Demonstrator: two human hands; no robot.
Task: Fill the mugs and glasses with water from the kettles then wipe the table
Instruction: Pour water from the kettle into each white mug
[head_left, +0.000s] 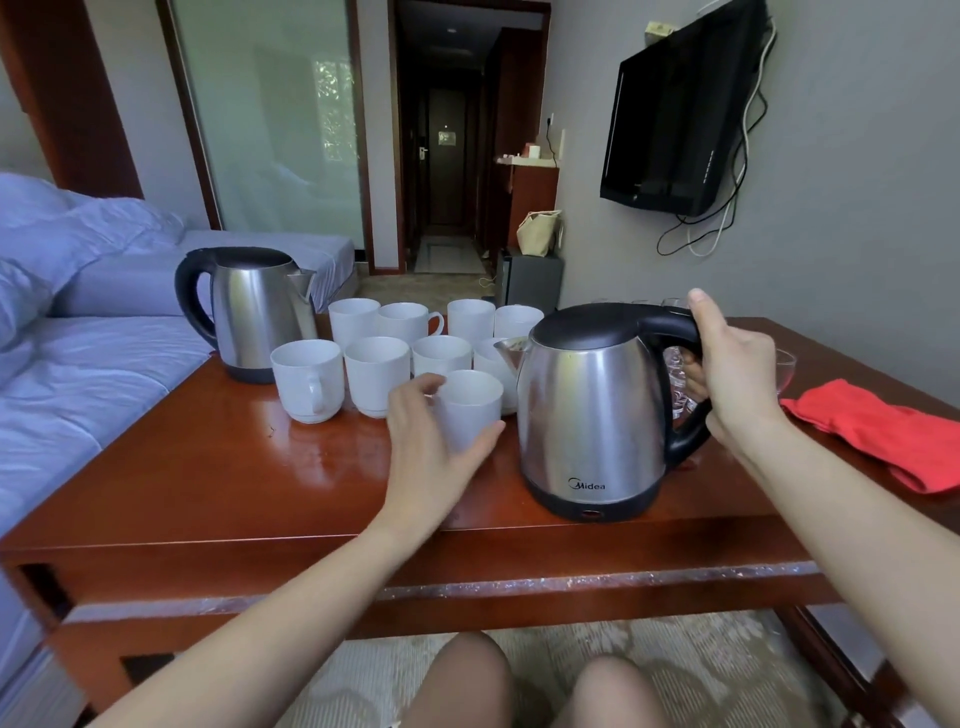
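Note:
Several white mugs (376, 374) stand grouped on the brown wooden table (234, 483). My left hand (431, 452) grips the nearest white mug (475, 400) at the front of the group. A steel kettle (592, 410) with a black lid and handle stands at the centre right, and my right hand (727, 374) grips its handle, thumb raised. A second steel kettle (254, 312) stands at the far left of the table. Clear glasses (675, 374) are partly hidden behind the near kettle. A red cloth (883, 431) lies at the right.
A bed with blue bedding (78, 338) adjoins the table's left side. A black TV (675, 109) hangs on the right wall, cables dangling below. A hallway opens behind the table. My knees (545, 686) are below the front edge.

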